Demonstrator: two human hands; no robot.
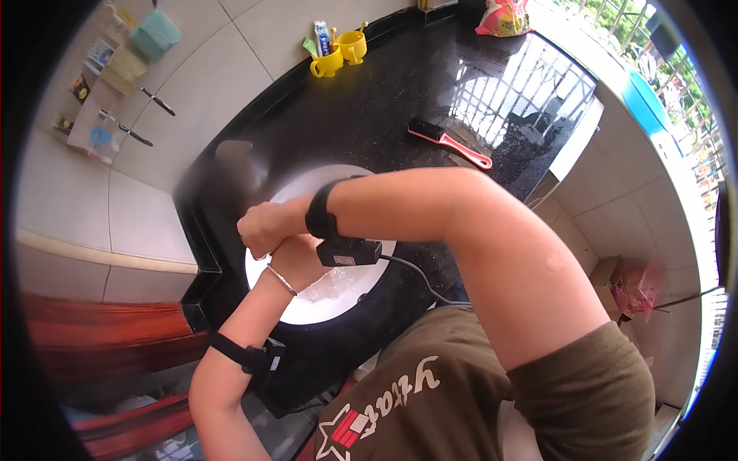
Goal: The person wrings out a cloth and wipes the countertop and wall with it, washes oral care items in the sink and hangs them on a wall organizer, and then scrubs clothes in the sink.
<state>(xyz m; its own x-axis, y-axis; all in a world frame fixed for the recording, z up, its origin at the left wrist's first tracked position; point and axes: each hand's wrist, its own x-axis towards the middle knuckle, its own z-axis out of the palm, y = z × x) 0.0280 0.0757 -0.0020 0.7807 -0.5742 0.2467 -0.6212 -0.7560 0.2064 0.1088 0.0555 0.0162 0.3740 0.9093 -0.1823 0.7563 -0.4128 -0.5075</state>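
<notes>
My right hand (264, 227) is curled closed over the near-left side of the white basin (327, 309). It lies against or just above my left hand (302, 260), and I cannot make out what its fingers close on. My left hand reaches up from below, its fingers largely hidden behind the right wrist. A thin light bracelet (282, 280) circles the left wrist. Clear water (332, 287) splashes in the basin under the hands. Beside them, a blurred dark tap (237, 167) stands at the basin's left edge.
On the black counter (369, 107) lies a red-handled brush (453, 144). Two yellow cups (339, 54), with toothpaste and toothbrushes, stand by the wall. A pink bag (505, 17) sits at the back. Razors (156, 101) hang left. Black straps with small boxes (350, 252) are on both forearms.
</notes>
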